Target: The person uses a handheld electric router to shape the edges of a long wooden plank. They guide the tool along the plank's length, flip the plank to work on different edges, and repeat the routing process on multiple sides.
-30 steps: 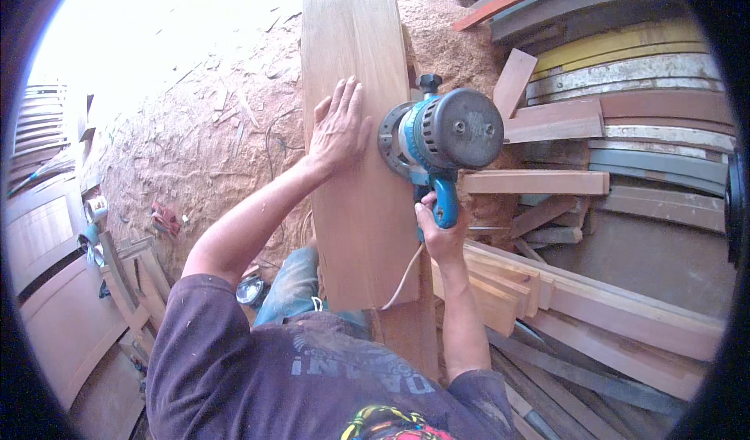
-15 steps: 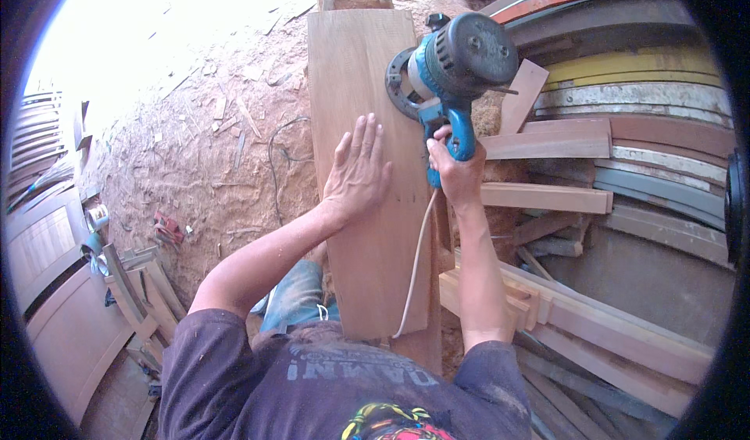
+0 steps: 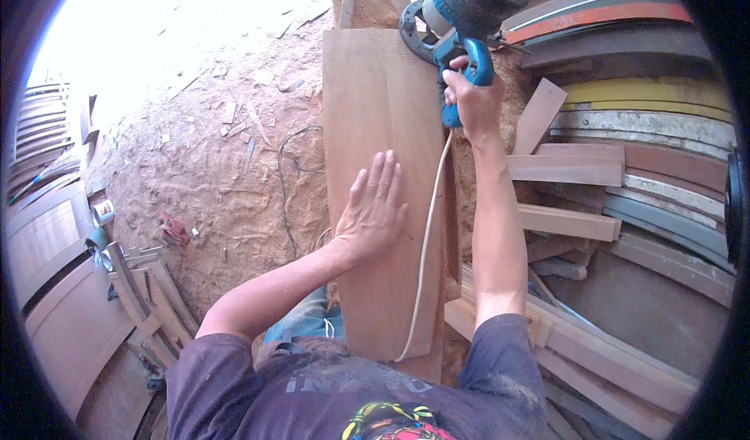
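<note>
A wide wooden board (image 3: 367,88) lies lengthwise in front of me, resting on a narrower wooden support (image 3: 451,284). My left hand (image 3: 373,209) is pressed flat on the board, fingers extended. With my right hand (image 3: 473,100) I grip the blue handle of a power router (image 3: 469,6), which has a black motor cap and a round dark base. That base sits at the board's far right corner; whether the bit touches the wood is hidden. A pale power cord (image 3: 430,229) runs from the handle down across the board toward me.
Stacked planks (image 3: 641,123) and painted boards line the right side, with more lumber (image 3: 594,346) near my right elbow. Wooden panels (image 3: 58,284) stand at left. Wood scraps, a dark cable (image 3: 283,174) and a red object (image 3: 173,229) lie on the sawdust-covered ground.
The router in my right hand has moved away from me along the board's right edge to the far corner, and my right arm is straighter. My left hand stays flat on the board.
</note>
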Tool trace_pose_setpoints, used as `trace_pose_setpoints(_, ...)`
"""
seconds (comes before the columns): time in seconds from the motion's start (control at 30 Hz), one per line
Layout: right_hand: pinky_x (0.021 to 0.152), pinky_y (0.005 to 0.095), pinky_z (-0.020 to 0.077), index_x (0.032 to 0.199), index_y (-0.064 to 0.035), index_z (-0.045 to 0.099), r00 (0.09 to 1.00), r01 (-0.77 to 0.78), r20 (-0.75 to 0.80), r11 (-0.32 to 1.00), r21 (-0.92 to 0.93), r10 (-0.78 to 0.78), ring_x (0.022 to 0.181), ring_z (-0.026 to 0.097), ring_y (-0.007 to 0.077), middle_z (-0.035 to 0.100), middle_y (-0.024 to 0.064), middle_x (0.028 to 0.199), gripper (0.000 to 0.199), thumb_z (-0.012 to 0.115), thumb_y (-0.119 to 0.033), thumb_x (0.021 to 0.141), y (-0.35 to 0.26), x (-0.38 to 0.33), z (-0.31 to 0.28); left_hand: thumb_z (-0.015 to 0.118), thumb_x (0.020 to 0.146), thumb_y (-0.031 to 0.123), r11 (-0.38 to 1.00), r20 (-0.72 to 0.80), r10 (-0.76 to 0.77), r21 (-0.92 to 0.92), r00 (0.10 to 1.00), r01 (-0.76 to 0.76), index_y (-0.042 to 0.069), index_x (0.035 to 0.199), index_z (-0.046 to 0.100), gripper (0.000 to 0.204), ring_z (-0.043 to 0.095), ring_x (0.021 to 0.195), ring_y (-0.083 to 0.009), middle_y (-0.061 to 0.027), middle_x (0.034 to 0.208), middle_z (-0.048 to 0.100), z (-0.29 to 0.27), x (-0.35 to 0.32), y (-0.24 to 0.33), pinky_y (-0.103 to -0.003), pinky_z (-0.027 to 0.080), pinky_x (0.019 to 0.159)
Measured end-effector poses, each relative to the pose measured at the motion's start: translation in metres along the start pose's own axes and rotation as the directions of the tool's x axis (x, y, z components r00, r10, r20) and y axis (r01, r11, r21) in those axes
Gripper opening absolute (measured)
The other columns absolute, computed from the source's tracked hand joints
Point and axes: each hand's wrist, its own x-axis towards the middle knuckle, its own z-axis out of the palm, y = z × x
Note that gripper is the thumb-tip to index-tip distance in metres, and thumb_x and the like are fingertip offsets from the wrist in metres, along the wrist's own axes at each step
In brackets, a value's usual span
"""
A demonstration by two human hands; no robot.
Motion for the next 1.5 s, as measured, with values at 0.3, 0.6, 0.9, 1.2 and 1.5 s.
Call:
trace_pose_setpoints(0.3, 0.052, 0.0301, 0.0497, 0.11, -0.0013, 0.071, 0.964, 0.112, -0.223, 0.983, -0.148, -0.143, 0.055, 0.06, 0.0111, 0.069, 0.005, 0.079, 0.02, 0.071, -0.001, 0.09, 0.016, 0.006, 0.021, 0.052, 0.107, 0.039, 0.999, -0.054, -0.002, -0.048, 0.999, 0.0, -0.007, 0.165, 0.033, 0.076, 0.014, 0.168, -0.0333, -0.0235, 0.178, 0.023, -0.007, 0.003, -0.001, -0.048, 0.007, 0.134)
trace_pose_setpoints(0.6, 0.053, 0.0332, 0.0496, 0.115, -0.0008, 0.065, 0.945, -0.084, -0.313, 0.996, 0.04, 0.092, 0.055, 0.055, 0.0111, 0.062, 0.0039, 0.078, 0.023, 0.068, 0.003, 0.092, 0.001, -0.103, -0.02, 0.049, 0.108, 0.04, 0.995, -0.109, -0.006, -0.099, 0.994, -0.005, -0.006, 0.165, 0.035, 0.075, 0.014, 0.168, -0.0321, -0.022, 0.177, 0.026, 0.003, 0.004, 0.001, -0.048, 0.008, 0.134)
trace_pose_setpoints(0.9, 0.055, 0.0329, 0.0496, 0.119, -0.005, 0.067, 0.764, -0.338, -0.425, 0.862, 0.377, 0.485, 0.059, 0.055, 0.0117, 0.057, 0.0015, 0.074, 0.026, 0.075, -0.006, 0.095, -0.054, -0.354, -0.096, 0.048, 0.109, 0.038, 0.996, -0.172, 0.007, -0.081, 0.985, -0.021, -0.006, 0.167, 0.029, 0.075, 0.012, 0.169, -0.0337, -0.0228, 0.18, 0.019, 0.01, 0.015, -0.012, -0.049, 0.012, 0.134)
trace_pose_setpoints(1.2, 0.055, 0.0315, 0.045, 0.121, -0.0085, 0.063, 0.225, -0.36, -0.808, 0.817, 0.45, 0.544, 0.059, 0.049, 0.0112, 0.05, -0.0008, 0.076, 0.026, 0.072, -0.004, 0.097, -0.129, -0.637, -0.094, 0.06, 0.104, 0.055, 0.945, 0.0, 0.327, 0.006, 0.945, -0.327, 0.003, 0.171, 0.023, 0.093, 0.01, 0.169, -0.0359, -0.02, 0.182, 0.013, -0.013, 0.028, -0.057, -0.053, 0.015, 0.133)
trace_pose_setpoints(1.5, 0.054, 0.0302, 0.0469, 0.119, -0.0079, 0.064, -0.121, -0.157, -0.783, 0.767, 0.622, 0.61, 0.06, 0.051, 0.0106, 0.053, -0.0014, 0.076, 0.023, 0.073, -0.007, 0.098, -0.114, -0.756, -0.052, 0.091, 0.08, 0.022, 0.69, 0.556, 0.554, 0.11, 0.62, -0.716, 0.025, 0.176, 0.018, 0.121, 0.012, 0.169, -0.0328, -0.0096, 0.184, 0.013, -0.077, 0.058, -0.115, -0.059, 0.018, 0.133)
